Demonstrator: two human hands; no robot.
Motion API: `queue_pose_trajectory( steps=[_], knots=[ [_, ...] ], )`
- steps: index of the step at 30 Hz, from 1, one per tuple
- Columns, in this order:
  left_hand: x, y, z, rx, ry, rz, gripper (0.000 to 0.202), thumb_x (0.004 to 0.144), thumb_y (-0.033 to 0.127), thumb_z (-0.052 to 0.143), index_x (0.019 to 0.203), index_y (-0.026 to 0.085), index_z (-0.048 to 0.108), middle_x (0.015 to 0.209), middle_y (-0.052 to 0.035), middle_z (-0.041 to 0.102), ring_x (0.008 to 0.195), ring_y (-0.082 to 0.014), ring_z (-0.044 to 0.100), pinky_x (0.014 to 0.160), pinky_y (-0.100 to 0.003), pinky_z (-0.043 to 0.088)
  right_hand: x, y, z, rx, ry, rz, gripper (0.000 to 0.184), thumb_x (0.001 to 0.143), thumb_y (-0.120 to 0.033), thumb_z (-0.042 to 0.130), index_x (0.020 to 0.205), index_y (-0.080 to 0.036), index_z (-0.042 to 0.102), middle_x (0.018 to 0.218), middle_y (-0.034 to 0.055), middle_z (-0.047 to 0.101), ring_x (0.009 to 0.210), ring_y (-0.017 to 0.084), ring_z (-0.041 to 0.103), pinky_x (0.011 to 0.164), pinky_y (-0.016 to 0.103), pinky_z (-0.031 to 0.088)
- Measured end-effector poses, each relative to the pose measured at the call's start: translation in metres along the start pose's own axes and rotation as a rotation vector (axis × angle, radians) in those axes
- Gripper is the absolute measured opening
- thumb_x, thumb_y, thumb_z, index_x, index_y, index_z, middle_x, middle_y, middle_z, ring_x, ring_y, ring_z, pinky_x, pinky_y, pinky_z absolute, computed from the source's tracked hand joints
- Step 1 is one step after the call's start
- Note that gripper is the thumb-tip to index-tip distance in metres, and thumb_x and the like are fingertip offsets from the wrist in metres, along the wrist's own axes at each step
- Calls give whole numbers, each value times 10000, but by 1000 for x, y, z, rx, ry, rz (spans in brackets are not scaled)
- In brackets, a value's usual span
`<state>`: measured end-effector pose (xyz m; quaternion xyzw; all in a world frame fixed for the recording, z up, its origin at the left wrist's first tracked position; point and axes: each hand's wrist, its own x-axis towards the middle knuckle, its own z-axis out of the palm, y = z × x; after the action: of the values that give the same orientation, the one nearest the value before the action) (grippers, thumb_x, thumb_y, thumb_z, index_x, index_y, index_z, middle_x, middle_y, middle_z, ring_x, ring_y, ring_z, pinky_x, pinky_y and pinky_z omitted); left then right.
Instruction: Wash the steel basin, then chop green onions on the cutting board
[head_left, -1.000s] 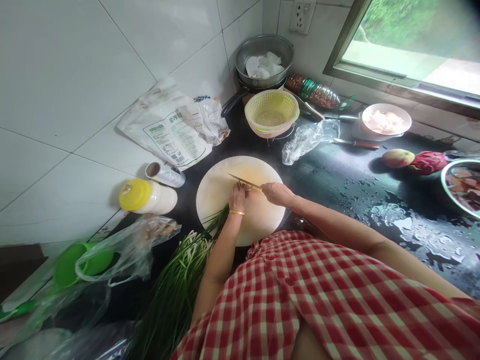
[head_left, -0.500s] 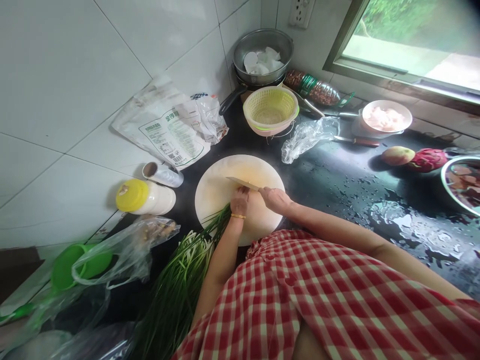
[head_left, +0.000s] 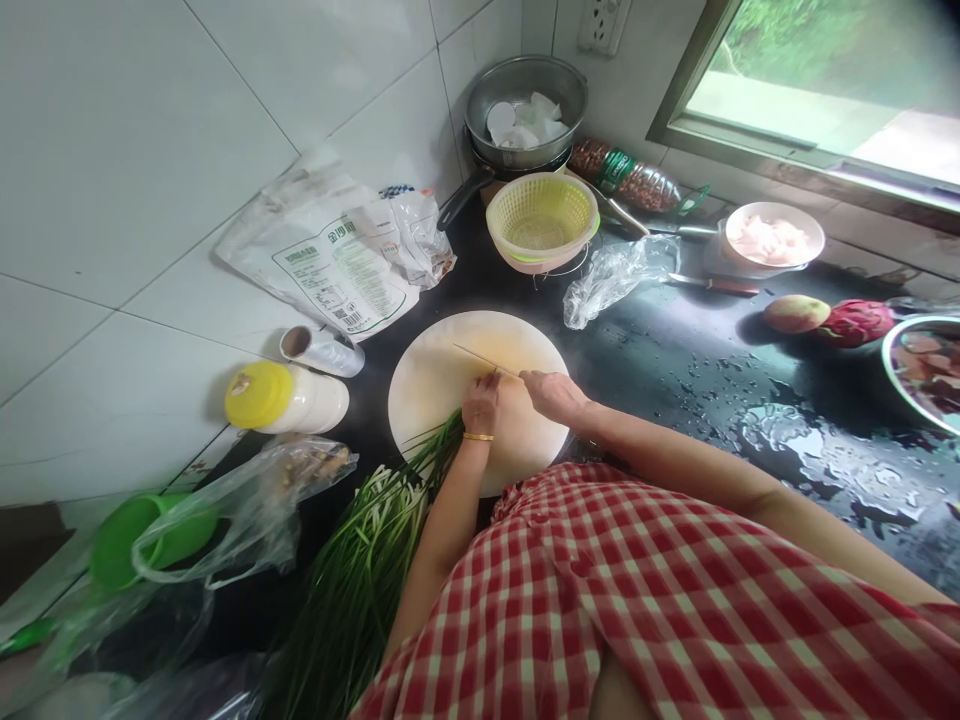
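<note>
A round pale cutting board (head_left: pixel 435 385) lies on the dark wet counter. My left hand (head_left: pixel 481 403), with a gold bangle at the wrist, is closed over something small on the board that I cannot make out. My right hand (head_left: pixel 553 393) grips the handle of a knife (head_left: pixel 484 360) whose thin blade points left across the board, right beside my left fingers. A long bundle of green chives (head_left: pixel 360 570) runs from the board's near-left edge down along the counter under my left arm.
Left of the board lie a yellow-lidded jar (head_left: pixel 285 398), a film roll (head_left: pixel 321 348) and printed bags (head_left: pixel 337 260). Behind stand a yellow colander (head_left: pixel 543 220), a steel pot (head_left: pixel 525 105), a clear bag (head_left: pixel 615 275), a bowl of pale meat (head_left: pixel 772 240), a peach (head_left: pixel 795 313) and a dragon fruit (head_left: pixel 859 321).
The knife blade has shifted slightly over the board beside my left fingers while both hands keep their place. The view has drifted a little.
</note>
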<state>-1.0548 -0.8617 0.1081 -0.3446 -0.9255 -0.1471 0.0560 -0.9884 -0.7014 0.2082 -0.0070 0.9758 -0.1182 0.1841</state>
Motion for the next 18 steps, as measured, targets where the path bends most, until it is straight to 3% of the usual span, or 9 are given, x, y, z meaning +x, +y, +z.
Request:
queue_pose_trajectory(
  steps=[6,10,18],
  knots=[
    [1,-1,4,-23,33,7,291,945,189,435,1154,194,637,1083,-96,694,895,-224,611,851,-369,509,4,4,-11,-39,-50,-73,320,908,-98,324,1137,-138,545,1004,122,673,878,229,644,652,295,378],
    [0,-2,4,-12,50,23,287,931,172,459,1141,189,654,997,-103,705,905,-232,616,863,-374,510,9,1,-4,-41,-81,-70,339,927,-107,307,1192,-136,516,983,126,686,853,227,651,645,295,375],
    [-6,-11,3,-55,94,-5,332,932,153,449,1209,188,628,1107,-104,682,989,-216,617,930,-367,512,8,19,6,8,20,-32,333,920,-110,302,1182,-129,507,912,119,693,825,224,660,604,288,369]
  ],
)
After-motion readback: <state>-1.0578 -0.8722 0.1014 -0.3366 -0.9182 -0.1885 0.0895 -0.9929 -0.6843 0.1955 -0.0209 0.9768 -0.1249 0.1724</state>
